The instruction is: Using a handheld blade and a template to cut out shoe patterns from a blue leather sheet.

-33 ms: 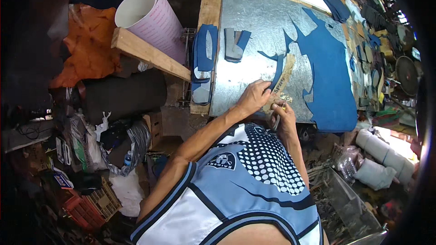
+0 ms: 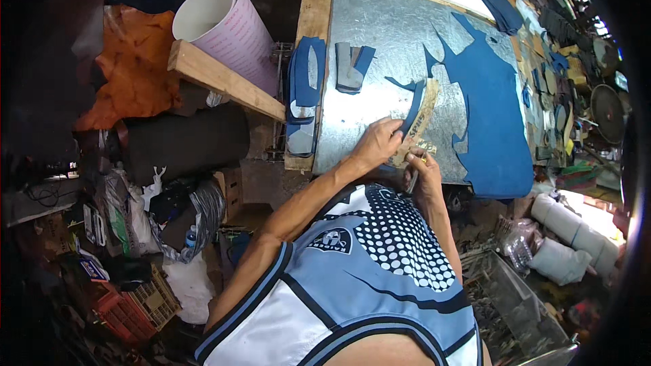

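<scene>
My left hand (image 2: 381,144) is closed at the lower end of a narrow blue leather strip (image 2: 413,110), with its thumb and fingers pinching it. Along the strip's right side lies a curved tan template (image 2: 424,110) with dark markings, its lower end next to my fingers. Just right of it, near the metal sheet's front edge, my right hand (image 2: 426,175) is closed around a thin greyish tool (image 2: 411,181); its kind is not clear. Farther right a large blue leather piece (image 2: 489,115) with jagged cut edges lies flat.
Under the work is a shiny metal sheet (image 2: 380,20) on a wooden table. Cut blue and grey pieces (image 2: 349,80) lie on its left, beside a stack of blue pieces (image 2: 306,78). A wooden beam (image 2: 224,80) and a pink-white roll (image 2: 234,34) stand left. Scraps fill the right.
</scene>
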Tool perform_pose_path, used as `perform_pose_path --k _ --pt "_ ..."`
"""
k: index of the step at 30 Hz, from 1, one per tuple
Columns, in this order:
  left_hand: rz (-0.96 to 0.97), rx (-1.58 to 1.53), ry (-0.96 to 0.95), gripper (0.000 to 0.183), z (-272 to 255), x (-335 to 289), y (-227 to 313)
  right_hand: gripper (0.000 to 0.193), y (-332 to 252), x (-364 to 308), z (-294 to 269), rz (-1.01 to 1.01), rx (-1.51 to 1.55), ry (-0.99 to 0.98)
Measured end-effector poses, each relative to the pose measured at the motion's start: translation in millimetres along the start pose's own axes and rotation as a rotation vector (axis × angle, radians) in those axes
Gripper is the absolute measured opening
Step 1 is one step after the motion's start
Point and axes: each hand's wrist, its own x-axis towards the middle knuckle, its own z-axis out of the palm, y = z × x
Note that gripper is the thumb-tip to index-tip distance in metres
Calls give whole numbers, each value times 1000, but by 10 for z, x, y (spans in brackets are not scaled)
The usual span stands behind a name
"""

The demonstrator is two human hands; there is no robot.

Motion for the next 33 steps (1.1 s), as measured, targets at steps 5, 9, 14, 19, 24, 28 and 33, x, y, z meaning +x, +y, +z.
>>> perform_pose_path --k 5,9,14,19,24,28,33 --pt "-285 98 101 54 -845 406 -79 19 -24 61 -58 -40 -76 6" --pt "-305 236 298 44 -1443 664 -610 18 71 0 -147 -33 -91 29" --pt "-446 353 327 45 -1515 647 -996 17 231 -63 -279 -63 -81 13" --pt "-75 655 482 35 -1277 508 -737 21 224 -329 -345 -106 -84 188" --pt "-542 -145 -100 48 -662 169 -232 18 -6 -439 -234 -176 -331 240" --pt "-785 -572 -701 53 6 -9 169 12 32 -291 -358 -466 -342 182" --pt "-767 -985 -487 36 432 163 162 12 -375 -190 -612 -746 -595 99"
